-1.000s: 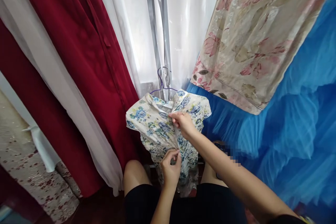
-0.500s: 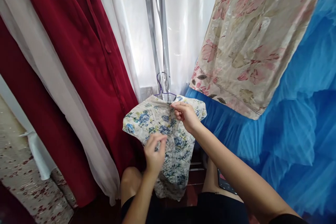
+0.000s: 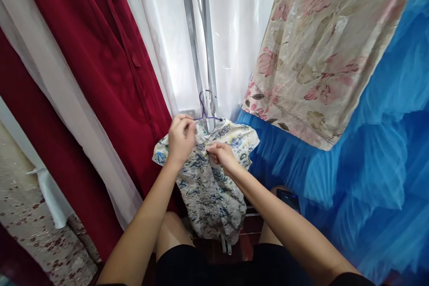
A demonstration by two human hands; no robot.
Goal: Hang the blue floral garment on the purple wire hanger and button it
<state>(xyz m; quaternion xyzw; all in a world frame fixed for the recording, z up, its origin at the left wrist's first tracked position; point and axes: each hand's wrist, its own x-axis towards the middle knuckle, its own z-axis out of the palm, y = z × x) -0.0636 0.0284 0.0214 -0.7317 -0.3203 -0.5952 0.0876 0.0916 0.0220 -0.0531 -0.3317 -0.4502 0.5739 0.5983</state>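
A white dress (image 3: 214, 196) with blue and yellow flowers hangs on a purple hanger (image 3: 203, 109) in front of me. My right hand (image 3: 221, 155) pinches the dress just below its neckline, at the centre seam, where the neck opening narrows to a point. Up at the left side of the neckline is my left hand (image 3: 182, 140), its fingers curled and a little blurred. Whatever lies between those fingers is hidden.
Grey metal poles (image 3: 197, 53) rise behind the hanger, before a white curtain (image 3: 234, 31). Red drapes (image 3: 110, 67) hang at left. A floral cloth (image 3: 311, 67) and blue ruffled fabric (image 3: 365, 170) fill the right. A phone (image 3: 288, 199) lies near my right leg.
My left hand has risen from the dress front to the left of the neckline. My right hand has moved slightly down the centre seam, and the neckline now opens in a V.
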